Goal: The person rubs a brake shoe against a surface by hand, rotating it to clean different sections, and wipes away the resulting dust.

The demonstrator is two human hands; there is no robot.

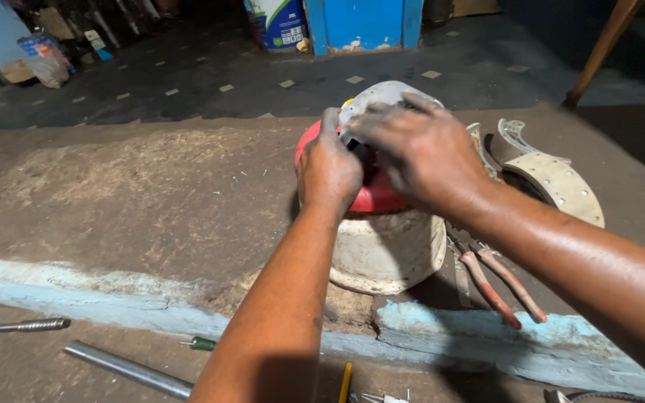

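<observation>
A: Curved grey metal brake shoe (pixel 382 95)?
B: Propped atop red-lidded white plastic bucket (pixel 388 250), raised to working height. Left hand (pixel 328 168) curled, bracing it; right hand (pixel 421 149) spread across, fingertips pressing.
A: Nearby?
B: Red-handled pliers (pixel 498 287), second lined brake shoe (pixel 558 183), on floor.

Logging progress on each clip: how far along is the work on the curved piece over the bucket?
Done: one lined curved shoe lies set aside on the ground by the pliers. In hand: left hand and right hand both press on a pale curved piece atop the red lid of a white bucket. Left: cannot tell; the hands hide the contact spot.
</observation>
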